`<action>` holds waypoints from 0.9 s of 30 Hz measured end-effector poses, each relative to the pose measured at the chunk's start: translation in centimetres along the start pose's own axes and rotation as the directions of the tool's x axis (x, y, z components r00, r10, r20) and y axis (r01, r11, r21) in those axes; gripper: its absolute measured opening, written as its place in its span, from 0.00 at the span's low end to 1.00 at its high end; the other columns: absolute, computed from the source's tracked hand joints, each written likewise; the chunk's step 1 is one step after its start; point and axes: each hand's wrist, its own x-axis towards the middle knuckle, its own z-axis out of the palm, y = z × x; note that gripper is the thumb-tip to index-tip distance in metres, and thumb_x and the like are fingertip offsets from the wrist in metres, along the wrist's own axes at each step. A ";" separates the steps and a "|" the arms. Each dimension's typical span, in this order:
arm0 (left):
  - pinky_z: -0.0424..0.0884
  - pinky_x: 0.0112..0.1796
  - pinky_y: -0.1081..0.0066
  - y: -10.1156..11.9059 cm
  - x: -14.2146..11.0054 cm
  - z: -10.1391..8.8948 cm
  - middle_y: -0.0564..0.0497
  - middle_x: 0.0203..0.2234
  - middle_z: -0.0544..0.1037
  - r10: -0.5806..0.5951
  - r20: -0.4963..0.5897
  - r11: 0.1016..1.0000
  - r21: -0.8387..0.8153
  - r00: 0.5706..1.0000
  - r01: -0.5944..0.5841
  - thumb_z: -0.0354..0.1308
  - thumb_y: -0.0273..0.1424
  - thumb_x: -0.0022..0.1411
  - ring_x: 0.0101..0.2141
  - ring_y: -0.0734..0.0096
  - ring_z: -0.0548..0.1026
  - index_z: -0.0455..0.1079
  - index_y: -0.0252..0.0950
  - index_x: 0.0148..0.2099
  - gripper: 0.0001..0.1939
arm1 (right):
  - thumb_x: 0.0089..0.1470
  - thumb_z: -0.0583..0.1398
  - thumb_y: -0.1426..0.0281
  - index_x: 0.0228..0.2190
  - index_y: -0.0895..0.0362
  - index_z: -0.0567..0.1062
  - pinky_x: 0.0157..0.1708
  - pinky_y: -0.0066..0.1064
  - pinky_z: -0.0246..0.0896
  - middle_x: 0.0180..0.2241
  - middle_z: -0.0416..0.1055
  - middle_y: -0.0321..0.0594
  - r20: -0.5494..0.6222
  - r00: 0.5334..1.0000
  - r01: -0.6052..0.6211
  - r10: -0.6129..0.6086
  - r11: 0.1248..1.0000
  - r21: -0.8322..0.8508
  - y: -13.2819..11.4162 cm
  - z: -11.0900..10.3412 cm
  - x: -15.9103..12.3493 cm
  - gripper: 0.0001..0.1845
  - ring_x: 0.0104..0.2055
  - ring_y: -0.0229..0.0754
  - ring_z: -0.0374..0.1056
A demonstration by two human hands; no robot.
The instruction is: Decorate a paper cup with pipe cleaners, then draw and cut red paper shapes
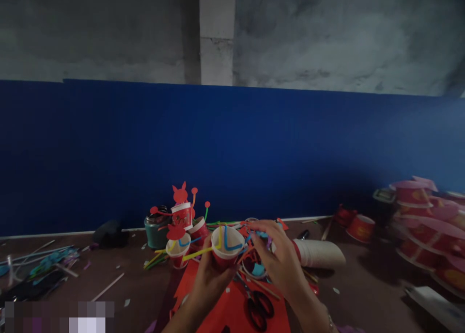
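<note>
A red paper cup with a white rim (224, 261) is gripped in my left hand (208, 283), its mouth tilted towards me. A yellow straw (198, 253) sticks out of its left side and bends up inside. A bent blue straw (232, 248) crosses the inside and comes out on the right. My right hand (278, 255) is beside the cup, thumb and forefinger closed around the blue straw's outer end. Below lie black-handled scissors (259, 309) on a red paper sheet (221, 306).
Finished-looking cup figures with red paper heads (180, 195) stand behind left, by a teal jar (156, 233). A stack of paper cups (319, 253) lies at right. Several red cups with pink paper (417, 226) crowd the far right. Straws and scraps (47, 265) litter the left.
</note>
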 end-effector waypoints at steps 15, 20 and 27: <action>0.70 0.43 0.63 -1.8 -0.1 -0.4 0.47 0.36 0.76 0.079 -0.109 0.990 0.123 0.991 -0.066 0.66 0.35 0.46 0.41 0.58 0.73 0.61 0.38 0.55 0.33 | 0.54 0.57 0.56 0.18 0.56 0.68 0.21 0.28 0.51 0.16 0.62 0.32 0.166 0.920 -0.378 0.356 0.916 0.134 0.4 0.1 0.3 0.21 0.21 0.36 0.59; 0.67 0.48 0.59 -2.1 -0.1 -0.2 0.47 0.39 0.77 0.044 -0.086 0.999 -0.006 0.995 -0.045 0.67 0.36 0.45 0.44 0.57 0.74 0.62 0.38 0.53 0.32 | 0.46 0.62 0.50 0.22 0.55 0.69 0.20 0.28 0.55 0.18 0.65 0.31 0.294 0.851 -0.524 0.434 0.683 0.508 1.0 3.4 -0.5 0.20 0.20 0.37 0.60; 0.70 0.45 0.60 -1.4 0.3 0.4 0.45 0.35 0.78 -0.063 -0.113 0.990 -0.136 0.992 0.047 0.69 0.41 0.41 0.39 0.58 0.76 0.63 0.36 0.51 0.35 | 0.45 0.62 0.49 0.28 0.54 0.71 0.26 0.32 0.64 0.25 0.72 0.36 0.215 0.851 -0.502 0.479 0.622 0.600 0.5 3.9 -0.6 0.21 0.28 0.44 0.69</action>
